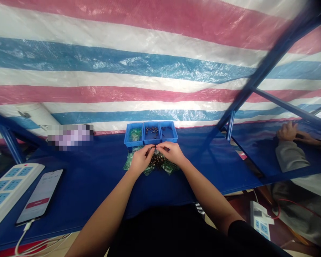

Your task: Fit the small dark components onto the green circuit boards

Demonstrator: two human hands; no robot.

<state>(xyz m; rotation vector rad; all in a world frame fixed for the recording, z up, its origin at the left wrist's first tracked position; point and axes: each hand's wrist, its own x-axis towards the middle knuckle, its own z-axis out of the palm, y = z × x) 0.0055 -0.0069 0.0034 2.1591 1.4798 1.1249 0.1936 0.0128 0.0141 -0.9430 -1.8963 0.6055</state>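
My left hand [141,159] and my right hand [172,152] meet at the fingertips, each in a pinch. Between them is something small and dark, too tiny to name. Right below lies a pile of small dark brassy parts [157,161], partly hidden by my hands. Small clear packets with green [168,167] lie around the pile. Just beyond my fingers stand three joined blue bins. Green packets fill part of the left bin [133,143]; the middle bin [152,139] holds several dark parts; a few lie in the right bin [171,134].
On the left of the blue table [96,189] are a power strip [10,189] and a plugged-in phone [40,196]. A blue metal frame [243,96] rises on the right. Past it are a co-worker's hands [289,132] and grey sleeve. Striped sheeting [149,60] hangs behind.
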